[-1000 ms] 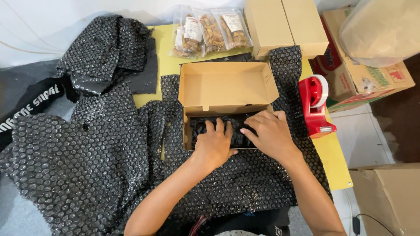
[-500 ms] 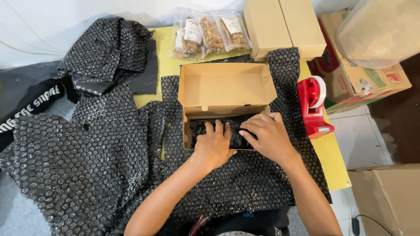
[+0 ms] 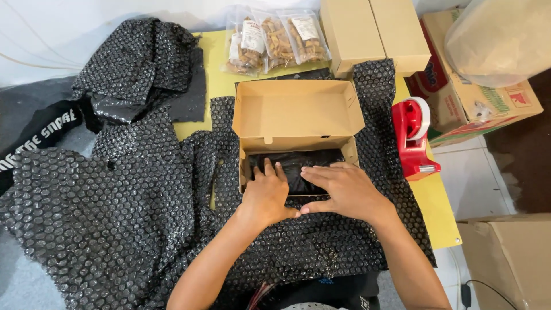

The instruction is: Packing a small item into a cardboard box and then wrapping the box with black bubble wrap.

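Nearest the person, a large sheet of black bubble wrap (image 3: 115, 229) covers most of the yellow table (image 3: 436, 221) from the near edge to its left side. On it, near the middle of the near edge, both hands press flat into a small open cardboard box (image 3: 298, 123). The left hand (image 3: 265, 195) lies palm down with fingers spread, gripping nothing, on the black wrapped item (image 3: 298, 166) that fills the box's near compartment. The right hand (image 3: 338, 192) lies just beside it, thumbs almost touching, also flat and released, its fingers over the item's right part and the box's near wall. The box lid stands open behind, its inside bare. Toward the right edge of the table, just beside the box, stands a red tape dispenser (image 3: 414, 138). At the far edge lie clear bags of snacks (image 3: 275, 40), and to their right two closed cardboard boxes (image 3: 373, 31) side by side.
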